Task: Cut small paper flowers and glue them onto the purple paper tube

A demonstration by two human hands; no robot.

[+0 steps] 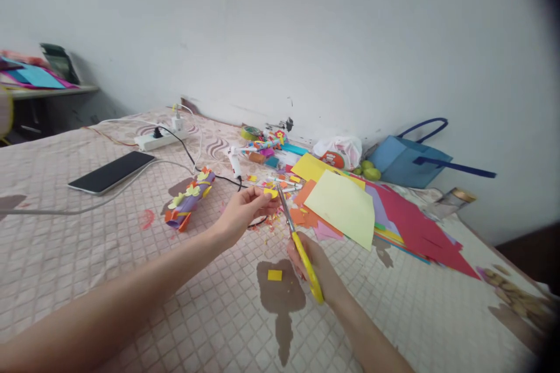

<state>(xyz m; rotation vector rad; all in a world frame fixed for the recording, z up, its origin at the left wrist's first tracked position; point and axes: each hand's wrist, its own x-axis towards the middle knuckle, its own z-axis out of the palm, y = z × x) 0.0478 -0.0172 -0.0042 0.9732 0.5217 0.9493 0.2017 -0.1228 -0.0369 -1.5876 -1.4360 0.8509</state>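
Between the thumb and fingers of my left hand point(245, 213) is a small piece of yellow paper point(270, 193). My right hand point(315, 265) grips yellow-handled scissors point(307, 262), their metal blades pointing up and away beside the paper; whether the blades touch it I cannot tell. Below the hands, a small yellow paper rectangle point(275, 275) lies on a brown patch of the quilted cover. Bits of cut paper point(272, 226) are scattered under my left fingers. Left of that hand lies a purple paper roll point(191, 201) decorated with yellow flowers and orange pieces.
Coloured paper sheets point(343, 207) lie to the right, with a blue bag point(405, 157) behind them. A white glue gun point(234, 162) rests beyond my left hand. At left are a phone point(111, 172), a power strip point(160, 139) and trailing cables. A wall closes off the back.
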